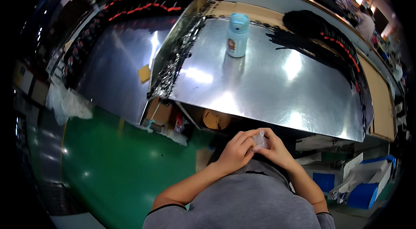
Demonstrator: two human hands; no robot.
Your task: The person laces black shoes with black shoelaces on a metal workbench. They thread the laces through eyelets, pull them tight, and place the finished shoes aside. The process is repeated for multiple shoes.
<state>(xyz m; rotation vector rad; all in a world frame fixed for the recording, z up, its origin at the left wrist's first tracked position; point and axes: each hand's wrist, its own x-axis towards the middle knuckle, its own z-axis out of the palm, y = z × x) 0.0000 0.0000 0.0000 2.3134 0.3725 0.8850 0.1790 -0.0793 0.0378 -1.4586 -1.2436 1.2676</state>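
A small crumpled piece of clear plastic [260, 141] is pinched between my two hands, close in front of my body. My left hand [238, 150] has its fingers curled against the plastic's left side. On the other side, my right hand [276, 148] grips it with thumb and fingers. Both hands are below the front edge of a shiny metal table [260, 86]. Whether anything lies inside the plastic, I cannot tell. Farther away, a light blue bottle [238, 36] stands upright on the table.
Black items with red-orange stripes [342, 49] line the table's right rim. Shiny dark scraps [173, 62] cover the divider at its left. Beyond lies a second metal surface [117, 55] with a yellow block [144, 73]. Blue-and-white bins [364, 185] stand at my lower right.
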